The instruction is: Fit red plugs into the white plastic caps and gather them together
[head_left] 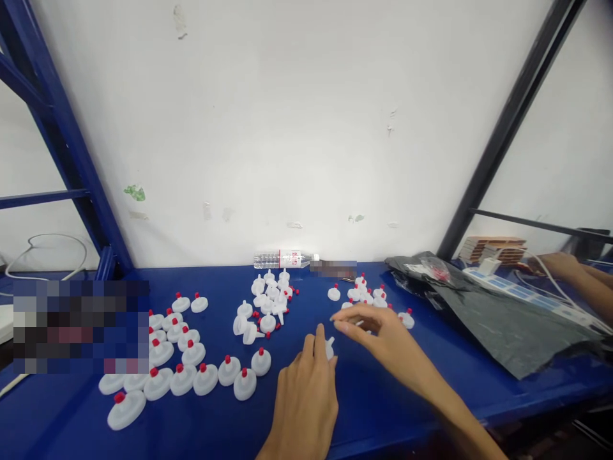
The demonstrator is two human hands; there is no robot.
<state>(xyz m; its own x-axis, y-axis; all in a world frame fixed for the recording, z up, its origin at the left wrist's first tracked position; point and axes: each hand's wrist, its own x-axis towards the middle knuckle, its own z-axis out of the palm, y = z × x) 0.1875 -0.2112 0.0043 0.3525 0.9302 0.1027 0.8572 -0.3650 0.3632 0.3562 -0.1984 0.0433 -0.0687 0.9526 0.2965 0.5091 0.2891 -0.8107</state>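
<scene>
My left hand [306, 390] is closed around a white plastic nozzle cap [329, 348], whose narrow spout sticks up bare past my fingers. Above and to the right, my right hand [371, 329] has thumb and forefinger brought together close to that spout; whatever they pinch is hidden or too small to make out. Bare white nozzle caps [267, 322] lie in a loose heap beyond my left hand, with small red tips [269, 335] scattered among them. Many red-tipped nozzle caps [182, 379] stand at the left, and another group of red-tipped caps [334, 293] stands behind my right hand.
A clear water bottle [290, 259] lies on its side against the wall. Black plastic bags [502, 326] cover the blue table's right side, near a power strip [531, 294]. Another person's arm [569, 275] shows at far right. Blue shelf posts [71, 134] frame the left.
</scene>
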